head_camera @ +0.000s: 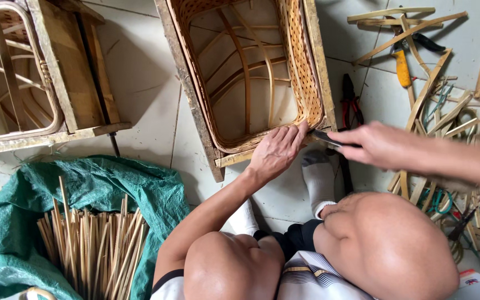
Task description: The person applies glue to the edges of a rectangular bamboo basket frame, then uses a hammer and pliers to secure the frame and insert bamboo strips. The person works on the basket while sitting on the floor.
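Note:
A partly woven rattan basket [301, 66] sits inside a rough wooden frame [198, 111] on the tiled floor in front of my knees. My left hand [276, 151] rests flat on the basket's near rim, fingers pressed against the weave at its right corner. My right hand [381, 145] comes in from the right and grips a dark-handled knife [328, 139], whose blade points left and meets the rim just beside my left fingertips.
A green sack [40, 189] at lower left holds a bundle of split bamboo sticks [93, 247]. Another basket in a wooden frame [45, 72] stands at upper left. Red-handled pliers [351, 103], a yellow-handled tool [402, 68], bamboo strips and wires litter the floor at right.

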